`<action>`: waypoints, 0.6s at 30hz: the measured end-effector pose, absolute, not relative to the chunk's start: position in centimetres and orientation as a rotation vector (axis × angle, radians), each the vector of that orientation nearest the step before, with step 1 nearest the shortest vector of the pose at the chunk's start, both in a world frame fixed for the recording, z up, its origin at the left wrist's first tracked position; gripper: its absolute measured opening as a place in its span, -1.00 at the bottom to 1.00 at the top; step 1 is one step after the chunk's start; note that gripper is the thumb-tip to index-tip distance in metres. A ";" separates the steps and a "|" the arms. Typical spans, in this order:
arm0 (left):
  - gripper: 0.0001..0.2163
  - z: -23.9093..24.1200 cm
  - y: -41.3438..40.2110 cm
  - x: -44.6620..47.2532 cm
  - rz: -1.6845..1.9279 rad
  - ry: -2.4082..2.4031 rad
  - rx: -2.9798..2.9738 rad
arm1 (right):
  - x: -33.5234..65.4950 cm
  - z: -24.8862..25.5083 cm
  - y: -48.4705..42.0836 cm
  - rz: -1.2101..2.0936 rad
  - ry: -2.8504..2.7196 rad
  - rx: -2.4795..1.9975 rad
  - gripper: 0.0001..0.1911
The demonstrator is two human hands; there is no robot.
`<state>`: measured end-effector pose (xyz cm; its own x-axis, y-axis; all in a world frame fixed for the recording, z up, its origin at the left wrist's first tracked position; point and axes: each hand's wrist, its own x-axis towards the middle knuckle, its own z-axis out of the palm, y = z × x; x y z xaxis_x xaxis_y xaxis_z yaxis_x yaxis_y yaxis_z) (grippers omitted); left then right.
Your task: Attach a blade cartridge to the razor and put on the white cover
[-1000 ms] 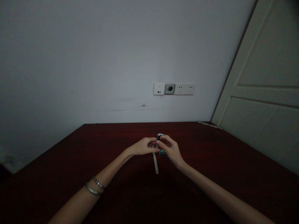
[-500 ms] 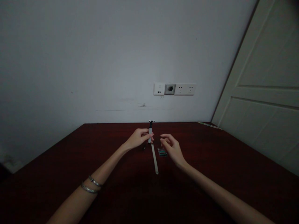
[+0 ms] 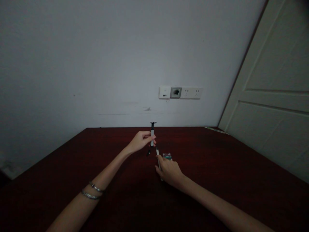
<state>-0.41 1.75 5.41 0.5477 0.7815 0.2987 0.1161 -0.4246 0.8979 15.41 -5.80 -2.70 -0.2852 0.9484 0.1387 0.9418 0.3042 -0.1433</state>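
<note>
My left hand [image 3: 141,141] is closed around the pale handle of an upright razor-like tool [image 3: 152,132], thumb in front. The tool has a black neck and a narrow crosswise head at its top. My right hand [image 3: 172,171] lies low over the table, thumb and fingers closed about a long, thin, whitish strip [image 3: 157,150]. Only the strip's dark-tipped far end and a little of its near end show past the fingers. Just beyond the right knuckles lies a small clear and green pack [image 3: 166,156], partly covered. Under my left hand is a small black piece [image 3: 148,152].
The dark red table [image 3: 116,199] reaches to a pale wall [image 3: 108,64] with sockets [image 3: 191,92]. A flat printed strip [image 3: 216,130] lies at the back right edge, near a white panelled door [image 3: 272,93].
My right hand has come down and toward me, from hovering beside the pack onto the whitish strip. My left hand has shifted slightly left and up with the razor-like tool.
</note>
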 end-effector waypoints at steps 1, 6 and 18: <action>-0.79 5.4 1.7 -0.4 0.922 0.737 1.876 | 15.4 -2.8 -5.7 0.038 -2.374 -1.741 -0.56; -0.79 5.3 1.9 -0.4 0.925 0.746 1.864 | 15.5 -2.9 -5.7 0.039 -2.375 -1.742 -0.59; -0.74 4.9 1.9 -0.6 0.942 0.711 1.849 | 18.4 0.2 -4.7 0.399 -1.991 -1.374 -0.47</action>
